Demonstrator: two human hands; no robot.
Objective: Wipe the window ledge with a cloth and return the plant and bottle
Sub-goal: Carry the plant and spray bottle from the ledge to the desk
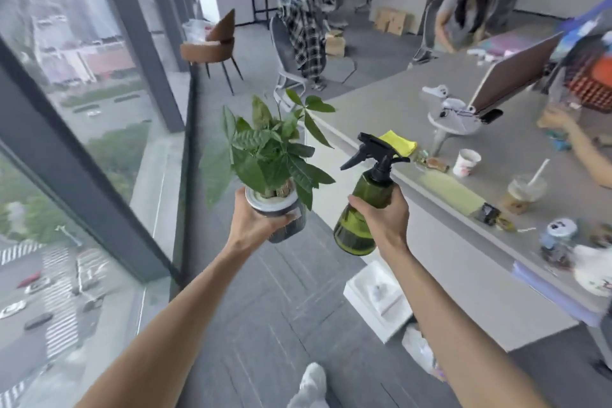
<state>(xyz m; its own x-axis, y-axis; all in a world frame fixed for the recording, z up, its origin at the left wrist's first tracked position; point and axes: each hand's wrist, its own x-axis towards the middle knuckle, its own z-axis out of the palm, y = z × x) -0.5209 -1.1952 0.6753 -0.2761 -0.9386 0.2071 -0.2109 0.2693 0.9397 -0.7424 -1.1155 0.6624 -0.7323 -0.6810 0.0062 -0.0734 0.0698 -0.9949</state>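
A person stands beside a floor-to-ceiling window, both arms raised over grey carpet. The left hand [256,225] is wrapped around a dark ribbed pot [287,228] with a white rim, holding a plant [270,149] of broad, glossy green leaves on thick braided stems. The right hand [384,219] is closed around the body of a translucent green plastic spray bottle [359,209], tilted left, with a black trigger nozzle; whether it holds liquid cannot be told. Pot and bottle are held near each other in mid-air, clear of the pale stone window ledge [155,175] running along the glass at left. A folded yellow cloth [399,142] lies at the near edge of a long grey table [381,103] at right. Further along that edge stand a white paper cup [465,162] and a clear plastic cup [525,190] with a straw, holding a pale brown drink.
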